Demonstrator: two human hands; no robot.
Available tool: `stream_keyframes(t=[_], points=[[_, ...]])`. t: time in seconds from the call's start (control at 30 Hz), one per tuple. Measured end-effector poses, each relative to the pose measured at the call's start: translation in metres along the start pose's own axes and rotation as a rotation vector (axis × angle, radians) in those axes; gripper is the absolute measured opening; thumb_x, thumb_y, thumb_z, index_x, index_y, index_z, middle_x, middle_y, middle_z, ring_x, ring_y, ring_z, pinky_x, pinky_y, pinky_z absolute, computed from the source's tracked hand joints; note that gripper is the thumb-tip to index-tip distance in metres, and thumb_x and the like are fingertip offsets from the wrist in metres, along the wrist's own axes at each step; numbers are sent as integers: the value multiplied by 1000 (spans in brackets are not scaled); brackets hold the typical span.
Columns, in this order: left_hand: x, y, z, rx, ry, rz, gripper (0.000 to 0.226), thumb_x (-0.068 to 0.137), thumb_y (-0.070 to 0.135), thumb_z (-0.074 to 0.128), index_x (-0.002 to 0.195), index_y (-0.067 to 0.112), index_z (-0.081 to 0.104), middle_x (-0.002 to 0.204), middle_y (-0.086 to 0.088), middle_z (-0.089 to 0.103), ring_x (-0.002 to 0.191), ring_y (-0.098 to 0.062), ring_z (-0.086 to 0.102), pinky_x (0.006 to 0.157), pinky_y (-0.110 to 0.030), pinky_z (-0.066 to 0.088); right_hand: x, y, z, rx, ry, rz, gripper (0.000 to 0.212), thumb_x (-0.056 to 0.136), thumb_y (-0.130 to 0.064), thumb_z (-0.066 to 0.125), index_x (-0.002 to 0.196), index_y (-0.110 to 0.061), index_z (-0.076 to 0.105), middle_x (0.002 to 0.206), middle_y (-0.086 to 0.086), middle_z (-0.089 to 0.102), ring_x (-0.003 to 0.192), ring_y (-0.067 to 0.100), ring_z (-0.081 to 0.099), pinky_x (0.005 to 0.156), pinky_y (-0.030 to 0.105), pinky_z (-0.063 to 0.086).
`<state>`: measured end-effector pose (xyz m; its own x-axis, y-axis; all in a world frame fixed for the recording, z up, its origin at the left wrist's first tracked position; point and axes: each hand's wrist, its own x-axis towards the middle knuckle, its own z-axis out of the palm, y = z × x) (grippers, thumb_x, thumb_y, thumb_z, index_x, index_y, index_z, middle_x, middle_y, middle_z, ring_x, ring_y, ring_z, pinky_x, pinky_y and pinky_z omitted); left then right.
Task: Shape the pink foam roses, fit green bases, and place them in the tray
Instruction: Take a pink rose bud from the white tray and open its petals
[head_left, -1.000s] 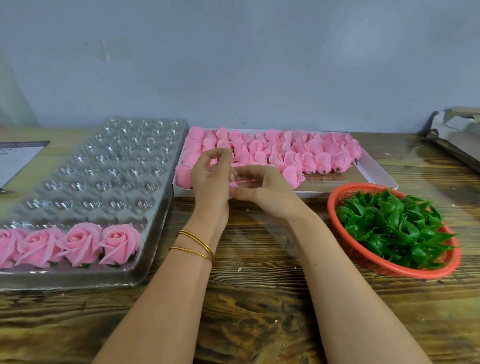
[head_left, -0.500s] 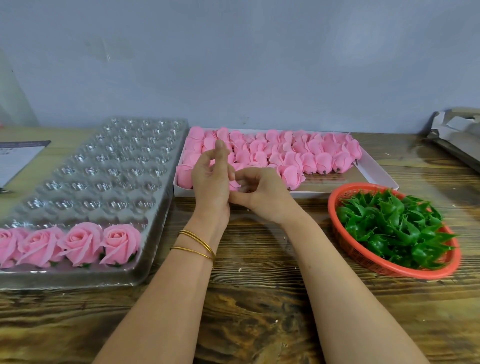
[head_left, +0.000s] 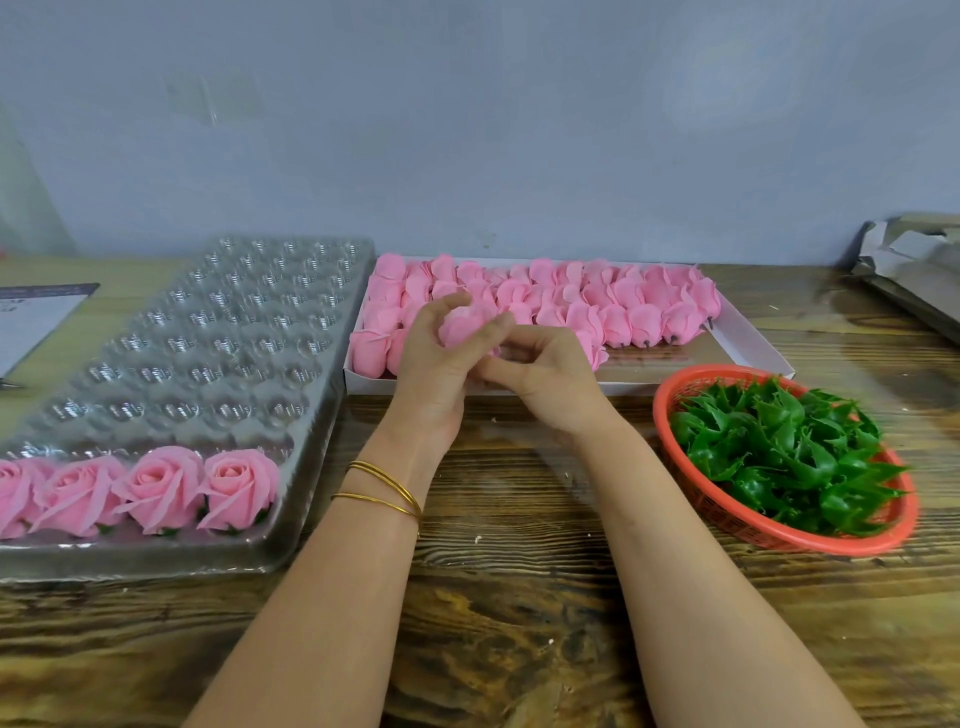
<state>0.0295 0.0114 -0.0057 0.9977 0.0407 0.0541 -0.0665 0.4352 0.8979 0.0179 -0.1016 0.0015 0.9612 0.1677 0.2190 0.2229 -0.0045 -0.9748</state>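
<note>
At the near edge of the table (head_left: 519, 597), both forearms run away from the viewer and converge toward the centre. Two bangles (head_left: 384, 483) sit on the left wrist.

To the left, the tray (head_left: 291, 561) carries four finished roses (head_left: 156, 488) in its nearest row. The cell just right of them, and every row behind, holds nothing. To the right, the basket (head_left: 670, 395) is heaped with green bases (head_left: 779, 457).

Further in, the hands meet just in front of the box.
- The left hand (head_left: 436, 374) grips one rose (head_left: 462, 326), with thumb and fingers wrapped round its sides.
- The bud end points up and away. The stem end is hidden behind the fingers.
- The right hand (head_left: 545, 379) touches the left, with its fingers curled inward below the rose. Whether they pinch the rose cannot be told.

Judged step: shaping. No green base shows on the held rose.

Relation governing the next move: the basket lies right of the hands and slightly nearer the viewer, so the right hand is the closer one for fetching a base. The free tray cell lies left and nearer, on the left hand's side. The stem end must face the base before fitting.

Behind the hands, the box (head_left: 753, 348) holds rows of unshaped buds (head_left: 623, 306). A sheet of paper (head_left: 36, 317) lies at far left.
</note>
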Motion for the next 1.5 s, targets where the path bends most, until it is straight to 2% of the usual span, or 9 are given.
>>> stream_keyframes(t=[0.17,0.43,0.57,0.73,0.8,1.0,1.1,1.37,1.5], points=[[-2,1,-5,-34,-257,-63,31,73,17,77,100,7,66,85,-12,68,83,-22,67,68,-31,55,1,-2,-4,166,-50,49,19,81,17,62,84,-1,70,84,11,64,68,12,65,72,27,57],[-3,1,-8,46,-311,-155,13,73,18,79,84,14,73,85,-8,64,85,-18,61,69,-27,44,-1,-2,-13,383,-261,221,21,86,20,50,96,5,62,86,13,62,75,19,64,76,22,57],[-5,0,-6,72,-272,-132,8,69,26,79,71,19,77,78,-4,70,80,-16,68,68,-26,56,-2,-4,-14,361,-277,253,21,88,18,47,90,3,62,79,12,61,74,17,64,76,22,57],[-3,-4,-2,51,-176,-38,9,75,25,81,76,17,80,87,-8,75,90,-19,72,75,-30,59,1,-8,-10,381,-204,240,13,70,10,54,74,3,65,82,14,60,77,20,63,77,30,59],[-2,-5,-2,76,-88,28,6,78,25,76,77,20,79,86,-4,76,90,-18,72,77,-32,57,1,-8,-11,373,-160,207,22,67,-2,53,82,3,68,81,13,63,78,19,64,81,34,59],[2,-13,-4,467,90,261,8,87,26,72,87,18,70,81,-2,72,77,-13,68,65,-25,55,4,-7,-9,121,98,84,14,89,-16,63,97,-9,72,90,8,72,87,18,67,80,33,55],[1,-13,-2,570,62,322,6,89,30,70,87,24,70,78,5,72,72,0,65,63,-20,53,4,-7,-4,41,150,40,15,85,-25,69,92,-12,70,85,1,69,84,15,64,77,33,55],[-1,-16,0,612,-51,350,19,89,14,69,105,22,74,96,4,76,95,-12,70,85,-40,58,5,-6,-2,-93,174,47,17,85,-18,73,96,-6,72,94,7,72,97,18,68,84,26,55],[-1,-16,0,606,-65,358,18,89,16,70,101,30,73,93,6,75,92,-12,70,82,-40,59,4,-7,-1,-64,150,50,12,85,-13,72,93,-4,72,90,7,71,88,11,68,69,14,51]])
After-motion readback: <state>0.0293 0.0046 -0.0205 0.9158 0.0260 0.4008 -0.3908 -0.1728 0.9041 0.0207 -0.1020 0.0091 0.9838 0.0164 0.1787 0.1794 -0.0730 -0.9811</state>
